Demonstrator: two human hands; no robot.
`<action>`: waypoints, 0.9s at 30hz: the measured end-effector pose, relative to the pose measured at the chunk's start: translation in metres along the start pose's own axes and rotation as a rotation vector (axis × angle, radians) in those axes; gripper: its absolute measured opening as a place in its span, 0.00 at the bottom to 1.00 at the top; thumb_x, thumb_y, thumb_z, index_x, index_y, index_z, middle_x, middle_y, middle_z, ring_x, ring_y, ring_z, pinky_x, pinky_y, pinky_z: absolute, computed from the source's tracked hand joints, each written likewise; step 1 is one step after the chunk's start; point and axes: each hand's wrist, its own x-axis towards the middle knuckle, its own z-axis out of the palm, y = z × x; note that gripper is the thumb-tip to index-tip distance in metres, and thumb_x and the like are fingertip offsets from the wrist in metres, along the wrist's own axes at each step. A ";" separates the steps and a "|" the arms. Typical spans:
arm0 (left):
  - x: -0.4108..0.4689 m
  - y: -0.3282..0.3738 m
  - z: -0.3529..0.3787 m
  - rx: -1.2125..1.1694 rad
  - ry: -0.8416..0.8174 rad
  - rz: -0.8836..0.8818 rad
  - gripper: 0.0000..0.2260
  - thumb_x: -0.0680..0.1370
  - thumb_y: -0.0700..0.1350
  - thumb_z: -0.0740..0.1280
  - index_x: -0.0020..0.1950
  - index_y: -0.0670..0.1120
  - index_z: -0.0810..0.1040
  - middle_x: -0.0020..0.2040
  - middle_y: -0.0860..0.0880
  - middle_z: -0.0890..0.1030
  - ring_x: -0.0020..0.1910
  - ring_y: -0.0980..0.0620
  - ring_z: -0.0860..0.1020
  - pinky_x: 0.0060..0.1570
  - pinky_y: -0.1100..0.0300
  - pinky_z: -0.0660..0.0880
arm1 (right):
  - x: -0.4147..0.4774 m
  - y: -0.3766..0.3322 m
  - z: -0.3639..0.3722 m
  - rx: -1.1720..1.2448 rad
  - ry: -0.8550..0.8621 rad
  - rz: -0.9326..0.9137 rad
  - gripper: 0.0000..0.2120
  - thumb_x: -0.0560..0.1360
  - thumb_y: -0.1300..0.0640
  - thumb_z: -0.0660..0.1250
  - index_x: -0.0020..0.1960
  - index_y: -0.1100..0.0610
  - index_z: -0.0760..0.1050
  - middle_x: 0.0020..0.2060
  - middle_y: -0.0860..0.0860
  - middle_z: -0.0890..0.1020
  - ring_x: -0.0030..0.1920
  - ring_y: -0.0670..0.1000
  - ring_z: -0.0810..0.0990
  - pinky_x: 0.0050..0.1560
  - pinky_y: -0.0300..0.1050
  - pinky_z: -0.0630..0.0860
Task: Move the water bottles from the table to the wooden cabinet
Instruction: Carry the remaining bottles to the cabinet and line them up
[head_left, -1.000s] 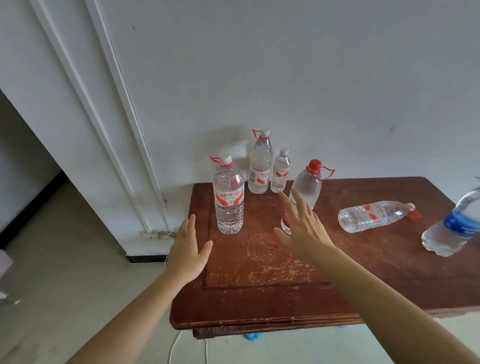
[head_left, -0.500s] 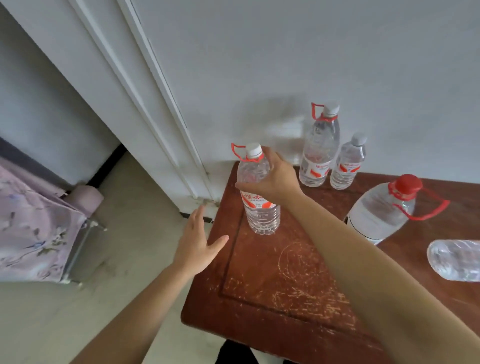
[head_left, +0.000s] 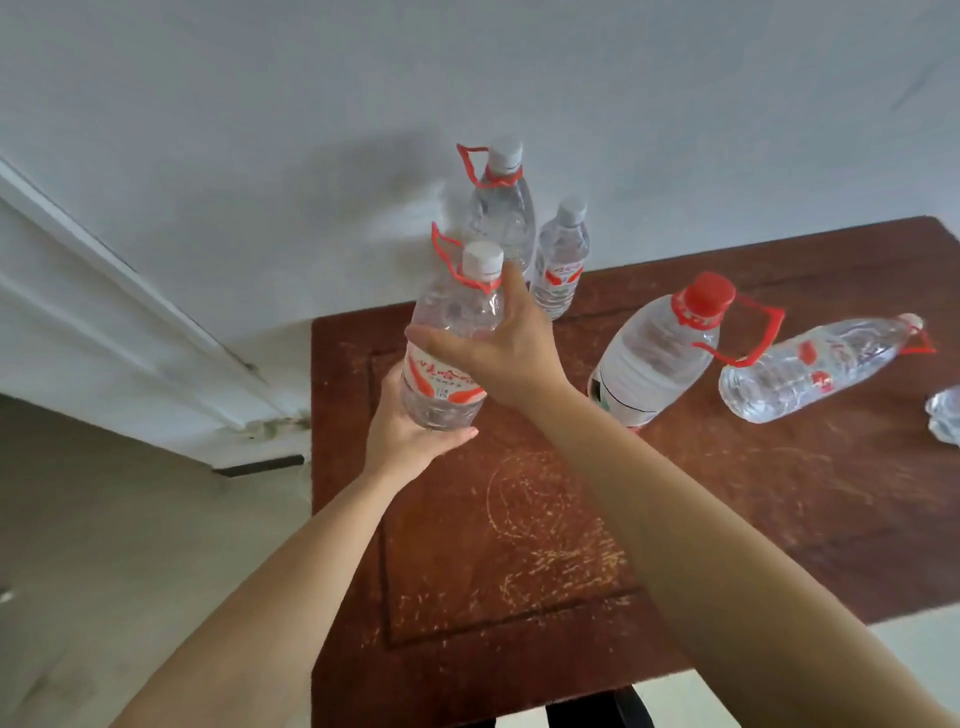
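Note:
A clear water bottle (head_left: 451, 322) with a white cap and red carry loop is lifted above the left part of the brown wooden table (head_left: 727, 493). My right hand (head_left: 498, 348) grips its upper body. My left hand (head_left: 405, 431) cups its bottom from below. Against the wall stand a tall bottle (head_left: 501, 208) with a red loop and a small bottle (head_left: 561, 265). A big red-capped bottle (head_left: 660, 353) stands at the centre right. Another bottle (head_left: 810, 369) lies on its side further right. No wooden cabinet is in view.
A white wall runs behind the table and a white door frame (head_left: 130, 312) slants down at the left. Bare floor (head_left: 104, 545) lies left of the table. Part of one more clear bottle (head_left: 945, 415) shows at the right edge.
My right hand has lifted the gripped bottle off the table toward me. My left hand rose from beside the table edge and now cups the bottle's bottom. The view swung right.

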 end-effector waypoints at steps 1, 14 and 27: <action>0.004 0.000 -0.001 -0.002 -0.009 0.012 0.49 0.58 0.57 0.85 0.71 0.62 0.60 0.63 0.59 0.77 0.60 0.59 0.78 0.58 0.60 0.79 | 0.006 -0.002 -0.001 0.000 0.015 0.019 0.39 0.61 0.35 0.81 0.65 0.44 0.69 0.56 0.39 0.81 0.57 0.43 0.80 0.60 0.50 0.79; 0.011 0.003 -0.034 0.368 -0.260 0.094 0.36 0.61 0.66 0.78 0.65 0.59 0.70 0.54 0.62 0.81 0.50 0.58 0.80 0.54 0.58 0.73 | 0.017 0.016 -0.010 -0.077 0.119 0.094 0.48 0.72 0.39 0.75 0.82 0.48 0.52 0.76 0.49 0.69 0.74 0.51 0.70 0.71 0.54 0.71; -0.064 -0.039 -0.032 0.289 -0.099 0.160 0.49 0.55 0.72 0.78 0.71 0.57 0.64 0.64 0.58 0.76 0.59 0.58 0.77 0.57 0.56 0.79 | -0.027 0.018 -0.036 -0.165 -0.120 0.158 0.55 0.59 0.48 0.86 0.75 0.49 0.55 0.69 0.50 0.69 0.68 0.51 0.72 0.70 0.53 0.73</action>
